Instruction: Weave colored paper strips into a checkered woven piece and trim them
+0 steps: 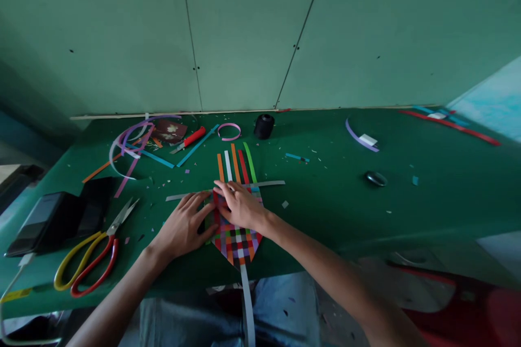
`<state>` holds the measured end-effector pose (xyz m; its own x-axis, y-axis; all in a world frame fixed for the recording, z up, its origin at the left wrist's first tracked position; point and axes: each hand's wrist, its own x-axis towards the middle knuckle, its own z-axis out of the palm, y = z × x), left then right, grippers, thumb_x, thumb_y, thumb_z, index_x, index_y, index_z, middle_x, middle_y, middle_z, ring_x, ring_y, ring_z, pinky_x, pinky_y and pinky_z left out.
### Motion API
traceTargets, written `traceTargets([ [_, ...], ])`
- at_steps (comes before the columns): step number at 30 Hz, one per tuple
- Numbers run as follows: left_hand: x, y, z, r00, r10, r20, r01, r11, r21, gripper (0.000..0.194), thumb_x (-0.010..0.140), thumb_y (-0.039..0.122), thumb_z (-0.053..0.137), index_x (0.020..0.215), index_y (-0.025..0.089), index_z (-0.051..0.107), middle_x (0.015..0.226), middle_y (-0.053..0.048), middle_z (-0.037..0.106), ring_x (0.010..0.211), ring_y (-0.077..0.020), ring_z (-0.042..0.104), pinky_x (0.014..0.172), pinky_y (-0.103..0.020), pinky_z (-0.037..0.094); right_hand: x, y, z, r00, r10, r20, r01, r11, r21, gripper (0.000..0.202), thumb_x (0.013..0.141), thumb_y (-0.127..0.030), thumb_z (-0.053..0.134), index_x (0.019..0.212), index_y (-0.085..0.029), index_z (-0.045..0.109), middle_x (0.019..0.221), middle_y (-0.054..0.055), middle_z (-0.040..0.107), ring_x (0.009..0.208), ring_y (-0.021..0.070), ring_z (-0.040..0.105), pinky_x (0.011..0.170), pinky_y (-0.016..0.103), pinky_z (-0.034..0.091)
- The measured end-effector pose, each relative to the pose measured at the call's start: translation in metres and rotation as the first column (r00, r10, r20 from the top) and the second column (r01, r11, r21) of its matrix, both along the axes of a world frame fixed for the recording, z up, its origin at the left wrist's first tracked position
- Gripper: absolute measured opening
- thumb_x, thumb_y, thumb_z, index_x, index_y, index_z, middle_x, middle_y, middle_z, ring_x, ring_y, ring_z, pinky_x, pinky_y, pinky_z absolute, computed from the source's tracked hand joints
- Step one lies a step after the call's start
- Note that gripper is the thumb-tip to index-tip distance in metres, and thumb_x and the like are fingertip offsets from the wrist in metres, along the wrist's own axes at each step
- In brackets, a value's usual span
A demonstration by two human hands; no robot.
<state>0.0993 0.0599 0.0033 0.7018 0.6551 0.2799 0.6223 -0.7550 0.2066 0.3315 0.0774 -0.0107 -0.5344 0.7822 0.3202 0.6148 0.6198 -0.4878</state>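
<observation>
A woven piece of many-coloured strips (pixel 241 238) lies at the front edge of the table, its lower end tapering to a point. Loose orange, white, red and green strip ends (pixel 233 161) stick out from its far side. One grey strip (pixel 273 183) runs crosswise under my fingers, its ends showing on both sides. My left hand (pixel 188 223) grips the left edge of the weave, fingers bent and thumb low. Over the upper weave, my right hand (pixel 240 205) has its fingertips closed on the grey strip. A long grey strip (pixel 247 303) hangs from the point toward my lap.
Scissors with yellow and red handles (pixel 95 255) lie left, near a black device (pixel 44 222) with a white cable. Behind are curled strips (pixel 130 141), a red utility knife (pixel 191 139), a pink ring (pixel 229 131) and a black roll (pixel 264 126). A dark oval object (pixel 375 178) sits right.
</observation>
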Motion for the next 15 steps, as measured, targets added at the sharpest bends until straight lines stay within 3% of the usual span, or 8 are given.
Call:
traceTargets([
  [4, 0.006, 0.012, 0.005, 1.0, 0.024, 0.013, -0.023, 0.999, -0.047, 0.035, 0.106, 0.037, 0.051, 0.136, 0.022, 0.061, 0.136, -0.013, 0.068, 0.124, -0.0304, 0.066, 0.105, -0.049, 0.054, 0.001, -0.001, -0.001, 0.999, -0.005, 0.04, 0.005, 1.0, 0.005, 0.068, 0.098, -0.019, 0.061, 0.16, -0.014, 0.034, 0.126, 0.019, 0.072, 0.124, 0.0365, 0.063, 0.106, 0.055, 0.054],
  [7, 0.014, 0.018, 0.0, 0.995, 0.099, 0.029, -0.099, 0.995, -0.007, 0.036, 0.107, 0.033, 0.049, 0.14, 0.022, 0.06, 0.125, -0.012, 0.071, 0.115, -0.0294, 0.068, 0.098, -0.047, 0.056, 0.003, -0.001, -0.003, 1.0, -0.018, 0.02, 0.019, 1.0, -0.004, 0.069, 0.097, -0.019, 0.062, 0.16, -0.012, 0.034, 0.122, 0.019, 0.073, 0.126, 0.036, 0.063, 0.109, 0.054, 0.053],
  [15, 0.014, 0.017, -0.015, 0.993, 0.116, -0.027, -0.113, 0.99, 0.09, 0.036, 0.109, 0.034, 0.045, 0.14, 0.022, 0.061, 0.131, -0.013, 0.067, 0.113, -0.0297, 0.065, 0.097, -0.047, 0.054, 0.009, 0.0, -0.015, 0.99, -0.039, -0.138, 0.028, 0.996, -0.081, 0.084, 0.094, -0.024, 0.074, 0.164, -0.018, 0.027, 0.135, 0.017, 0.07, 0.139, 0.0335, 0.055, 0.118, 0.056, 0.047],
])
